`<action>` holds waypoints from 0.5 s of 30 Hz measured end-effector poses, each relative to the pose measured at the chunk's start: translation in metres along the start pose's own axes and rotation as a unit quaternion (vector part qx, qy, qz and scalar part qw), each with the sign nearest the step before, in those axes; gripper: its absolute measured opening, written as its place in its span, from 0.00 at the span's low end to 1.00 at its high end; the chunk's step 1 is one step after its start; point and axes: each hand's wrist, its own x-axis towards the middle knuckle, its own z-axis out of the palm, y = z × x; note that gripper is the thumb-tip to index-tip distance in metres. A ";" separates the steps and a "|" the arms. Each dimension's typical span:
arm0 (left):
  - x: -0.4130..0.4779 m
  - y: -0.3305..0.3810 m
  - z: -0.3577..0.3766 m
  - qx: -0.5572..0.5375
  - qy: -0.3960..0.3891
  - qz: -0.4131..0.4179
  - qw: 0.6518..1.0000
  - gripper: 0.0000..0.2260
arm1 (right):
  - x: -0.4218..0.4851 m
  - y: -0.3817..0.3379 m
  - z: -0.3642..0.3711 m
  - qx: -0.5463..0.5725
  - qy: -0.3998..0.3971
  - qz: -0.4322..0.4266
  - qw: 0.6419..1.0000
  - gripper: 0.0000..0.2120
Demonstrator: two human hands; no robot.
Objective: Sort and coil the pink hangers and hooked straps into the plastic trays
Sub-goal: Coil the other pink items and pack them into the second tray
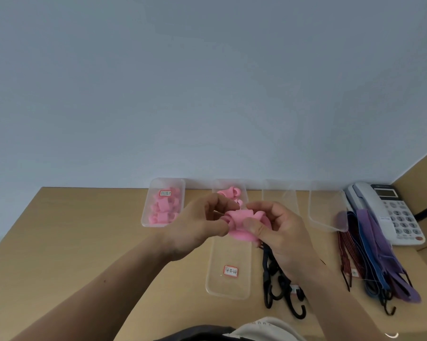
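Above the table, my left hand (202, 225) and my right hand (279, 232) both hold one pink hanger (240, 225), which is rolled into a coil between their fingertips. Below them lies a long clear tray (228, 286) with a red-edged label; a few pink pieces show at its far end. A smaller clear tray (164, 205) at the back left is full of coiled pink hangers. Black hooked straps (279, 291) lie on the table under my right wrist. Purple, blue and dark red hooked straps (374, 254) lie in a heap at the right.
Two more clear trays (280, 195) (326, 207) stand by the wall at the back. A white desk phone (389, 210) sits at the far right, partly under the strap heap. The wooden table's (84, 242) left half shows bare wood.
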 end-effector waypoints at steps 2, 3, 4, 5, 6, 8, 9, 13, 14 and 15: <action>-0.001 -0.002 0.002 0.005 0.006 0.016 1.000 0.17 | -0.001 0.000 -0.001 0.019 0.012 -0.009 1.000 0.12; -0.002 -0.003 0.003 0.002 0.015 0.026 1.000 0.16 | -0.001 0.000 -0.001 0.030 0.019 -0.012 0.999 0.11; -0.002 -0.004 0.005 -0.003 0.025 0.035 0.999 0.14 | -0.001 0.000 -0.001 0.039 0.027 -0.013 0.999 0.11; -0.001 -0.006 0.006 -0.007 0.035 0.041 0.999 0.13 | -0.001 0.000 -0.001 0.046 0.035 -0.013 0.998 0.12; -0.001 -0.007 0.007 -0.010 0.043 0.045 0.998 0.12 | 0.000 0.000 -0.001 0.050 0.043 -0.012 0.998 0.12; 0.000 -0.009 0.008 -0.012 0.056 0.053 0.997 0.10 | -0.001 0.000 -0.001 0.056 0.056 -0.007 0.997 0.13; 0.000 -0.010 0.008 -0.009 0.060 0.061 0.996 0.09 | 0.000 0.001 0.000 0.060 0.060 -0.004 0.996 0.14; 0.001 -0.010 0.010 0.020 0.085 0.094 0.992 0.09 | 0.001 0.001 0.002 0.065 0.071 -0.006 0.995 0.12; 0.001 -0.010 0.011 0.031 0.094 0.101 0.990 0.09 | 0.001 0.001 0.002 0.068 0.071 -0.008 0.995 0.10; 0.000 -0.010 0.012 0.043 0.102 0.106 0.988 0.09 | 0.001 0.000 0.003 0.072 0.071 -0.010 0.995 0.10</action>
